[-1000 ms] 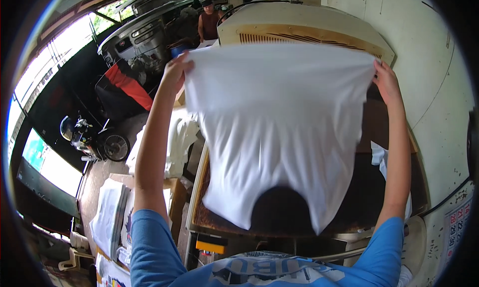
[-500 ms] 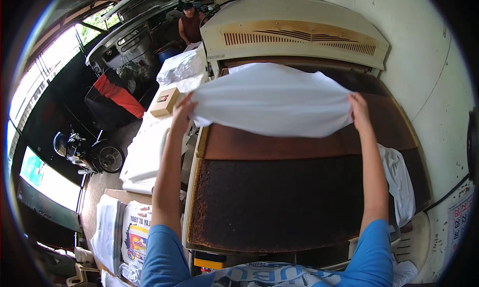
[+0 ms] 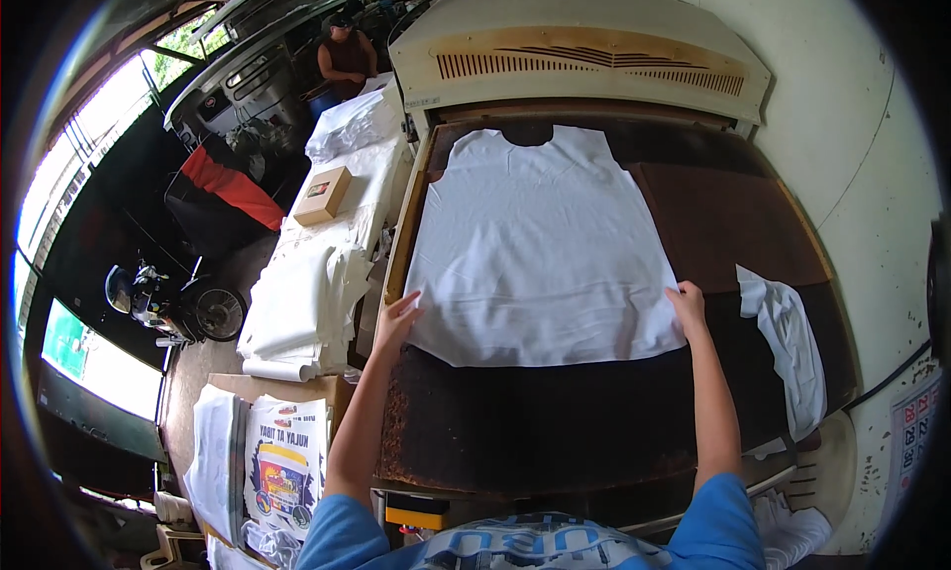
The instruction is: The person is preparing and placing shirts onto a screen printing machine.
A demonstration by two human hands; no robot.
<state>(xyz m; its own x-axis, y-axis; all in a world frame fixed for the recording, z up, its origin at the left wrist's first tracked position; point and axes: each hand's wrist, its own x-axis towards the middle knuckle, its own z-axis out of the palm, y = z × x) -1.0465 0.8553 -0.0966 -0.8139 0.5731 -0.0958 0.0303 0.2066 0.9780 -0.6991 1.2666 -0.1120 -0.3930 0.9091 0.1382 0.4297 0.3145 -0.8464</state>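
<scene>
The left forearm (image 3: pixel 362 412) slants forward along the press bed's (image 3: pixel 555 431) left edge, the left hand (image 3: pixel 398 320) pinching there; the right forearm (image 3: pixel 715 402) reaches over the near edge, the right hand (image 3: pixel 687 308) likewise pinched.

shirt piece (image 3: pixel 540 233) on press bed (image 3: pixel 555 421); cloth (image 3: pixel 790 342) to its right; box (image 3: pixel 322 196) left.

On the broad bed (image 3: pixel 555 431), brown to black, scabbed at near left: white shirt panel (image 3: pixel 545 253) spread toward far left, neck cut-out facing far, light wrinkles across near half. Along right side: crumpled white cloth (image 3: pixel 792 347). On the white-covered table (image 3: pixel 379 162), left of bed: white bundle (image 3: pixel 349 126) toward far end, tan box (image 3: pixel 323 196) midway, white stack (image 3: pixel 287 308) at near end. On the floor (image 3: pixel 193 372), left: motorcycle (image 3: pixel 178 298), upright.
</scene>
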